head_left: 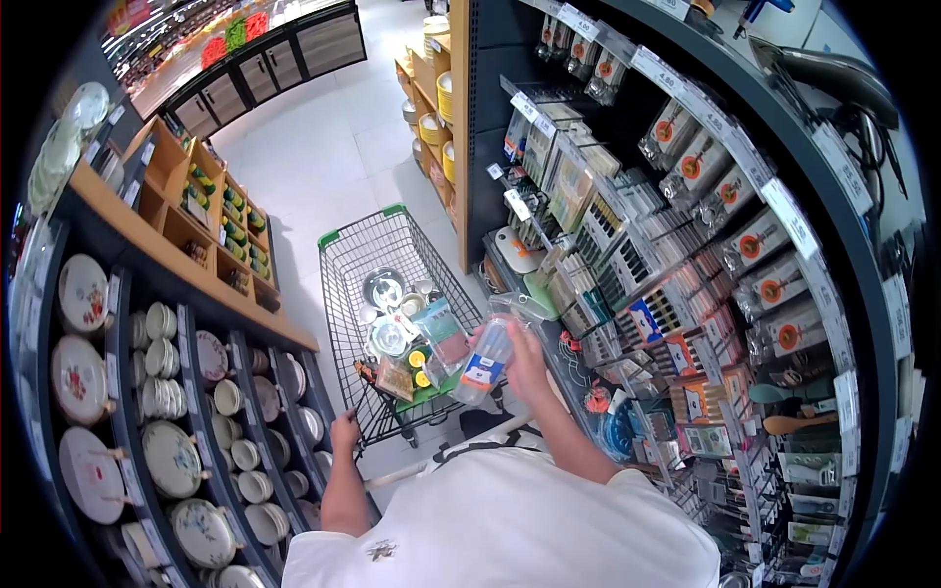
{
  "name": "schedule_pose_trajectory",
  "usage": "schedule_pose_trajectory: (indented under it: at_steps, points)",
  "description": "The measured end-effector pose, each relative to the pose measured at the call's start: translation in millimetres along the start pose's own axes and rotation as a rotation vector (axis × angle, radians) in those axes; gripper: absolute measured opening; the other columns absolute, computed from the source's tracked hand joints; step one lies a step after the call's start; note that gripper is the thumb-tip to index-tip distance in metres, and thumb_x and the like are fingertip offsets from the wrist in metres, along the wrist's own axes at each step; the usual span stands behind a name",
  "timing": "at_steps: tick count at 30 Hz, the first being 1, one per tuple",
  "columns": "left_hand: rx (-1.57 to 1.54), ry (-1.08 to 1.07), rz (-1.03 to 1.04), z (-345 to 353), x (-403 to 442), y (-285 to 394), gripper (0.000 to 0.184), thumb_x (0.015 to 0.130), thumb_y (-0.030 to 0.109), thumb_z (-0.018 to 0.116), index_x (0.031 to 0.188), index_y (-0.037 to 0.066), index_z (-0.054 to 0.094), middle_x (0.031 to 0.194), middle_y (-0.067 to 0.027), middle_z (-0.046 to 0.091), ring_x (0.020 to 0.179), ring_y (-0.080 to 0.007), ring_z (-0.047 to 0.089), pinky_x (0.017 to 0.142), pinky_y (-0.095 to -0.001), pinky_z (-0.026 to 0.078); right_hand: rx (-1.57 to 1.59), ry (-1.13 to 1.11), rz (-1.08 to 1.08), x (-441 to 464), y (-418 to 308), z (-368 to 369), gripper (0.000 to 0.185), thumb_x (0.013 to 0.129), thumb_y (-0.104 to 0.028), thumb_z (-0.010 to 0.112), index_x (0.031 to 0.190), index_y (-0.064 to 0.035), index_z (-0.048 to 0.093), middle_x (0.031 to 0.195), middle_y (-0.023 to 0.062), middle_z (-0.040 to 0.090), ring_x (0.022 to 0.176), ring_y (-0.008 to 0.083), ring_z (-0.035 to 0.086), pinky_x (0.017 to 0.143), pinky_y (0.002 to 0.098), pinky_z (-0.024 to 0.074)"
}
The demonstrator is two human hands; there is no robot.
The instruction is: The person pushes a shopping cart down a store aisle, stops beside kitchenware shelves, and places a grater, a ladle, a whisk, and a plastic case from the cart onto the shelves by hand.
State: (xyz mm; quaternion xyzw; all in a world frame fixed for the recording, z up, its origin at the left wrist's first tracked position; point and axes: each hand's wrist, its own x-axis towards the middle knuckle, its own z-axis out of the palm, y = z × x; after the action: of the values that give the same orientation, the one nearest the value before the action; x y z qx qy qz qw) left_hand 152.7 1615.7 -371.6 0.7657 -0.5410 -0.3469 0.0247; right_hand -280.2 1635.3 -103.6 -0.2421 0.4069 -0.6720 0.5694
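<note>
My right hand [521, 359] is closed on a clear plastic package [485, 361] with a blue and orange label, held over the right edge of the cart. My left hand [344, 431] is closed at the near left corner of the cart [338, 294], on its handle. Inside the wire cart lie a metal bowl [383, 288], a clear round container [391, 335], a teal and pink package [441, 331], yellow-topped items [420, 367] and a brownish packet [395, 378].
Shelves of plates and bowls [174, 459] line the left side. On the right, racks hold hanging packaged utensils [686, 162] and boxed cutlery [627, 265]. A wooden shelf end [458, 137] stands beyond the cart, beside the tiled aisle floor [358, 147].
</note>
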Motion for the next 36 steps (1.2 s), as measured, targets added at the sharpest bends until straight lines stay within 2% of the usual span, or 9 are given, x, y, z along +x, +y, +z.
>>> schedule_pose_trajectory:
  at_steps: [4, 14, 17, 20, 21, 24, 28, 34, 36]
  points:
    - [-0.025, -0.022, 0.009, -21.5, 49.9, 28.9, 0.033, 0.097, 0.025, 0.054, 0.126, 0.021, 0.069, 0.102, -0.0228, 0.070, 0.098, -0.0405, 0.068, 0.085, -0.0487, 0.053, 0.030, 0.013, -0.018, 50.3, -10.1, -0.4, 0.042, 0.107, -0.036, 0.046, 0.128, -0.0001, 0.051, 0.112, 0.0220, 0.067, 0.101, 0.0325, 0.070, 0.090, 0.0453, 0.0574]
    - [-0.023, -0.046, 0.006, -57.4, 164.6, 89.5, 0.035, 0.095, 0.022, 0.053, 0.127, 0.023, 0.068, 0.108, -0.0219, 0.070, 0.104, -0.0392, 0.067, 0.090, -0.0473, 0.053, -0.016, 0.146, -0.064, 141.2, -38.4, -10.3, 0.047, 0.106, -0.044, 0.046, 0.125, -0.0006, 0.048, 0.113, 0.0218, 0.066, 0.102, 0.0325, 0.069, 0.091, 0.0455, 0.0579]
    - [0.059, -0.006, 0.051, -66.1, 195.4, 104.9, 0.036, 0.096, 0.021, 0.052, 0.128, 0.021, 0.067, 0.103, -0.0206, 0.071, 0.098, -0.0369, 0.070, 0.086, -0.0453, 0.054, -0.008, 0.172, -0.084, 157.6, -40.4, -11.0, 0.044, 0.107, -0.040, 0.045, 0.126, 0.0001, 0.046, 0.113, 0.0223, 0.066, 0.102, 0.0311, 0.070, 0.089, 0.0438, 0.0588]
    - [-0.014, -0.049, 0.057, -76.5, 225.0, 118.4, 0.036, 0.097, 0.021, 0.051, 0.129, 0.020, 0.068, 0.096, -0.0217, 0.073, 0.082, -0.0301, 0.074, 0.077, -0.0426, 0.056, -0.003, 0.227, -0.091, 171.3, -42.9, -10.3, 0.042, 0.107, -0.036, 0.045, 0.128, 0.0002, 0.045, 0.114, 0.0217, 0.066, 0.103, 0.0305, 0.070, 0.089, 0.0427, 0.0590]
    - [-0.029, -0.049, 0.077, -80.5, 232.5, 124.9, 0.035, 0.098, 0.018, 0.051, 0.129, 0.018, 0.068, 0.091, -0.0212, 0.073, 0.068, -0.0269, 0.074, 0.068, -0.0403, 0.057, -0.005, 0.251, -0.092, 177.1, -43.4, -9.6, 0.041, 0.107, -0.036, 0.045, 0.129, 0.0001, 0.045, 0.114, 0.0213, 0.066, 0.103, 0.0306, 0.070, 0.089, 0.0427, 0.0590]
    - [-0.041, -0.038, 0.095, -91.8, 261.2, 140.0, 0.036, 0.097, 0.013, 0.052, 0.130, 0.013, 0.066, 0.081, -0.0117, 0.073, 0.056, -0.0225, 0.071, 0.056, -0.0356, 0.055, -0.010, 0.300, -0.092, 195.6, -37.7, -15.6, 0.041, 0.106, -0.031, 0.050, 0.134, -0.0036, 0.040, 0.118, 0.0224, 0.063, 0.104, 0.0349, 0.068, 0.090, 0.0480, 0.0581]
    - [-0.049, -0.057, 0.116, -104.7, 304.9, 152.5, 0.035, 0.098, 0.015, 0.050, 0.130, 0.013, 0.067, 0.067, -0.0115, 0.067, 0.053, -0.0220, 0.070, 0.053, -0.0348, 0.054, 0.030, 0.372, -0.129, 224.8, -37.7, 0.9, 0.037, 0.105, -0.022, 0.052, 0.136, -0.0075, 0.039, 0.120, 0.0230, 0.062, 0.106, 0.0351, 0.068, 0.091, 0.0477, 0.0577]
    - [-0.029, -0.086, 0.163, -126.4, 365.4, 176.7, 0.035, 0.100, 0.018, 0.049, 0.131, 0.014, 0.066, 0.070, -0.0181, 0.069, 0.055, -0.0252, 0.070, 0.058, -0.0394, 0.055, -0.032, 0.387, -0.150, 276.7, -27.6, 15.1, 0.036, 0.103, -0.019, 0.054, 0.134, -0.0070, 0.041, 0.115, 0.0228, 0.064, 0.105, 0.0343, 0.068, 0.090, 0.0470, 0.0579]
    - [-0.023, -0.056, 0.211, -129.0, 387.1, 179.0, 0.034, 0.099, 0.014, 0.050, 0.128, 0.009, 0.067, 0.067, -0.0138, 0.067, 0.053, -0.0236, 0.070, 0.053, -0.0365, 0.053, -0.055, 0.417, -0.156, 293.6, -21.8, 16.9, 0.035, 0.103, -0.018, 0.055, 0.133, -0.0062, 0.041, 0.113, 0.0228, 0.065, 0.105, 0.0343, 0.068, 0.089, 0.0470, 0.0581]
